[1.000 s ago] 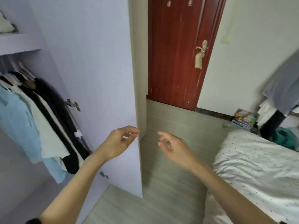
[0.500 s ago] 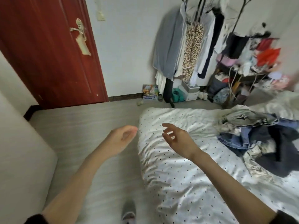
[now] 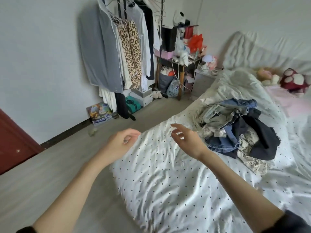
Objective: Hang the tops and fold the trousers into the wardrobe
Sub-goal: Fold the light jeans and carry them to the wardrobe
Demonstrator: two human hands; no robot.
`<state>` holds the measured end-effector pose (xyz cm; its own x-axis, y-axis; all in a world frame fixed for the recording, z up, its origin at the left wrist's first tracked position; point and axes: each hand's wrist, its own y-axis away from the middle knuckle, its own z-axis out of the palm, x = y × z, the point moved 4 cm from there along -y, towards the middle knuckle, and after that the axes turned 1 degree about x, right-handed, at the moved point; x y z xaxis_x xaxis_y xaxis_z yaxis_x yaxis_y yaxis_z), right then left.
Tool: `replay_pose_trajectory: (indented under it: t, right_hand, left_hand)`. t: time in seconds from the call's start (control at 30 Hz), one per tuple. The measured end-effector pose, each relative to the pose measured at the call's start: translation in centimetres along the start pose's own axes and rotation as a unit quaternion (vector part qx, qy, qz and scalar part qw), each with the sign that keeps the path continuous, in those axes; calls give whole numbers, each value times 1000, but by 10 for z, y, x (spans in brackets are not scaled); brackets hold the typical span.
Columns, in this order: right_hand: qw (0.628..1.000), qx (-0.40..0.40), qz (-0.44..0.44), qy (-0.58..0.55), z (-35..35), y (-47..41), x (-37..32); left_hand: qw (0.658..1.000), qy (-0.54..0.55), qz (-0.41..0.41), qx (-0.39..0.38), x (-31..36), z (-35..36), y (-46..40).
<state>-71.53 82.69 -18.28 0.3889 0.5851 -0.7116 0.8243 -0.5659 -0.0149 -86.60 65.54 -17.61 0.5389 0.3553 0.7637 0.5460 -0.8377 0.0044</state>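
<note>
Both hands loosely curled, empty.

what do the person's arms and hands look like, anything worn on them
Both forearms are bare from wrist to near the elbow. A dark sleeve edge shows at the right arm's near end, and a dark cuff at the left arm's. The left hand and right hand wear no gloves; no rings, watch or bracelets are visible on the fingers or wrists.
</note>
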Motion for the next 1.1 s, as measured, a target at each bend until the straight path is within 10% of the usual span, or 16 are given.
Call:
replay_pose_trajectory:
  t: [1.1]
  right_hand:
    - [896,331,297,-1,101,-420,-79]
  left_hand:
    - [907,-28,268,-324,-164,-196,-540]
